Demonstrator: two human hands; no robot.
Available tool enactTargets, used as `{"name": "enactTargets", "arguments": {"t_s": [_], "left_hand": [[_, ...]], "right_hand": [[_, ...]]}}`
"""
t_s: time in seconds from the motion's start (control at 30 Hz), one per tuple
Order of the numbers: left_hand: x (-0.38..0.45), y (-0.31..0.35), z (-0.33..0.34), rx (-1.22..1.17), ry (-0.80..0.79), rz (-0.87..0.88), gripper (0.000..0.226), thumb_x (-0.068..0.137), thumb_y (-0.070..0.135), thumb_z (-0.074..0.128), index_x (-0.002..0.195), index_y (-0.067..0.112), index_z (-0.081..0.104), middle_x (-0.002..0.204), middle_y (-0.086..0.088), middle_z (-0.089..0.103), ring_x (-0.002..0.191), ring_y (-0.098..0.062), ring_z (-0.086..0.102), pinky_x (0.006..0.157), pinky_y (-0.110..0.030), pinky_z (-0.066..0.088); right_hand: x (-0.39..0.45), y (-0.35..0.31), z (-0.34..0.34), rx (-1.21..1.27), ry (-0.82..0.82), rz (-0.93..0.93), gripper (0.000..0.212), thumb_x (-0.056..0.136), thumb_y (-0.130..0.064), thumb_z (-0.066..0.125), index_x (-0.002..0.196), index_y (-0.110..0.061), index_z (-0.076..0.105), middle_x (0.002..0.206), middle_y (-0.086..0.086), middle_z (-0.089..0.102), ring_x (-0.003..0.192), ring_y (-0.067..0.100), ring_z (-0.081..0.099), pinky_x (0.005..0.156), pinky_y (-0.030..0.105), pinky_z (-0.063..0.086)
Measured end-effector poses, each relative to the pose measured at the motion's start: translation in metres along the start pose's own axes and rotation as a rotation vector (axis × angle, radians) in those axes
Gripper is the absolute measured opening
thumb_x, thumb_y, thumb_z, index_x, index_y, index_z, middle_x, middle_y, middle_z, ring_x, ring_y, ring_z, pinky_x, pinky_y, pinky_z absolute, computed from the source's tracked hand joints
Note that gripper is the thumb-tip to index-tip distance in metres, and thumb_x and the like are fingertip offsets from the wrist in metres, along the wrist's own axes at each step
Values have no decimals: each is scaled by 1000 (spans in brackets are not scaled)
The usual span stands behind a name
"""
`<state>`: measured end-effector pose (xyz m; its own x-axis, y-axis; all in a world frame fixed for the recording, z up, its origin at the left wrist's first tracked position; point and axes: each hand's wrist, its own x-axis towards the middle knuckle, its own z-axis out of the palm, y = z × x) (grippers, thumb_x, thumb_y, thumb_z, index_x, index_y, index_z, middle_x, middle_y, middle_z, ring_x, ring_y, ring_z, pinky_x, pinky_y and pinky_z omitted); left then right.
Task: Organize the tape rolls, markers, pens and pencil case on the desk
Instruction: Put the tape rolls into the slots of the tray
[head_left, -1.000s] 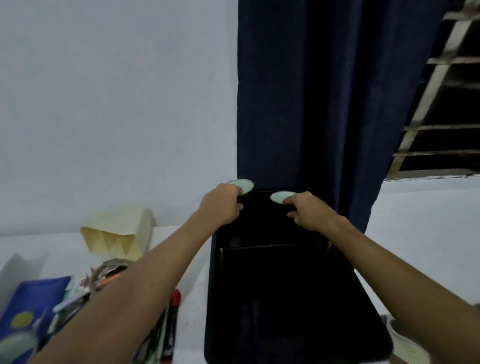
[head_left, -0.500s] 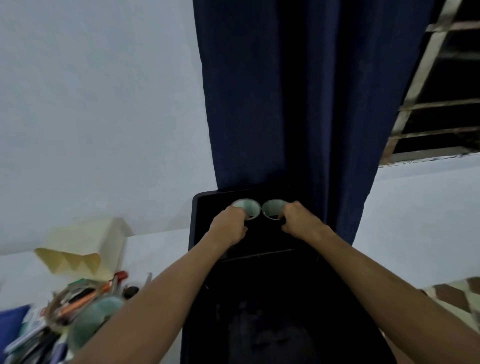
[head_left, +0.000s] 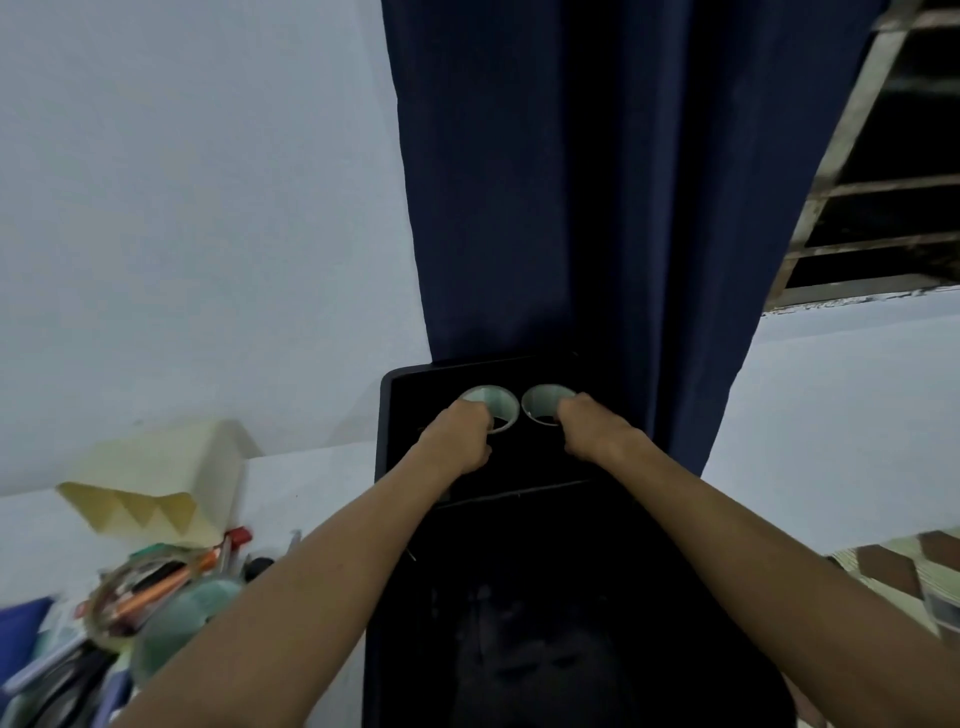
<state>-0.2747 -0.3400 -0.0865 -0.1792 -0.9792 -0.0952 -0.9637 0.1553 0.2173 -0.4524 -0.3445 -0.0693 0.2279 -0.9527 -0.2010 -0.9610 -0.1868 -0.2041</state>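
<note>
at the far end of the black tray (head_left: 387, 415): two pale tape rolls side by side, lying flat.
left hand (head_left: 457, 441): fingers curled on the left roll (head_left: 501, 408), steadying it.
right hand (head_left: 592, 434): pinching the right roll (head_left: 537, 405), lining up the pair.
pens (head_left: 156, 587): heaped at left, unsorted.

Arms: both bare, stretched forward, roughly parallel.
Left hand (head_left: 460, 435): fingers curled, gripping a ring.
Right hand (head_left: 592, 431): likewise.
</note>
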Motion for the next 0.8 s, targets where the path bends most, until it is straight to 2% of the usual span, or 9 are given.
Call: {"name": "enactTargets", "arguments": {"t_s": [0.13, 0.2, 0.3, 0.37, 0.5, 0.63, 0.73, 0.8], "left_hand": [[-11, -6, -18, -14, 68, 28, 42, 75, 14, 68, 117, 11, 64, 117, -12, 60, 103, -29, 61, 86, -32, 51], [-24, -14, -35, -34, 138, 32, 41, 75, 14, 66, 116, 12, 65, 114, -11, 62, 105, -28, 60, 84, -27, 46], [-60, -36, -64, -50, 224, -19, 39, 79, 17, 64, 118, 12, 63, 115, -10, 63, 106, -27, 59, 83, -25, 43], [-90, -56, -79, -57, 258, -93, 37, 84, 20, 63, 120, 13, 62, 119, -10, 62, 111, -27, 57, 89, -27, 43], [-176, -113, -94, -35, 293, -322, 37, 87, 23, 59, 123, 17, 60, 126, -6, 60, 117, -23, 54, 96, -30, 41], [-273, -157, -92, -15, 295, -590, 36, 85, 20, 58, 121, 17, 62, 126, -8, 60, 113, -25, 56, 95, -32, 43], [-336, -173, -79, -33, 272, -751, 33, 88, 21, 57, 120, 15, 63, 126, -8, 61, 114, -25, 56, 95, -30, 42], [-370, -179, -67, -55, 245, -845, 35, 87, 21, 57, 121, 15, 62, 127, -8, 60, 115, -26, 55, 95, -30, 42]], "right_hand": [[-13, -17, -13, -25, 90, -9, 30, 85, 0, 57, 115, -1, 58, 115, 17, 58, 94, 29, 62, 72, 31, 51], [-17, -32, -22, 4, 130, -74, 29, 84, -5, 60, 113, -4, 61, 111, 15, 60, 88, 27, 62, 69, 32, 53], [-27, -71, -30, 71, 139, -220, 38, 86, -14, 62, 123, -10, 60, 121, 13, 57, 98, 27, 62, 81, 35, 55], [-35, -103, -29, 88, 132, -380, 37, 86, -19, 61, 122, -12, 61, 122, 10, 59, 108, 25, 59, 89, 35, 52], [-62, -180, -14, 114, 31, -689, 35, 86, -21, 61, 120, -12, 64, 115, 4, 65, 106, 18, 58, 86, 21, 42], [-91, -247, 8, 65, -83, -956, 33, 87, -20, 62, 117, -8, 66, 113, 6, 68, 106, 20, 60, 91, 26, 44], [-106, -281, 25, 55, -129, -1040, 26, 84, -20, 64, 104, -7, 71, 99, 10, 71, 91, 24, 65, 82, 35, 51], [-114, -296, 34, 4, -165, -1051, 21, 81, -22, 65, 93, -6, 72, 88, 12, 70, 80, 26, 64, 71, 35, 49]]}}
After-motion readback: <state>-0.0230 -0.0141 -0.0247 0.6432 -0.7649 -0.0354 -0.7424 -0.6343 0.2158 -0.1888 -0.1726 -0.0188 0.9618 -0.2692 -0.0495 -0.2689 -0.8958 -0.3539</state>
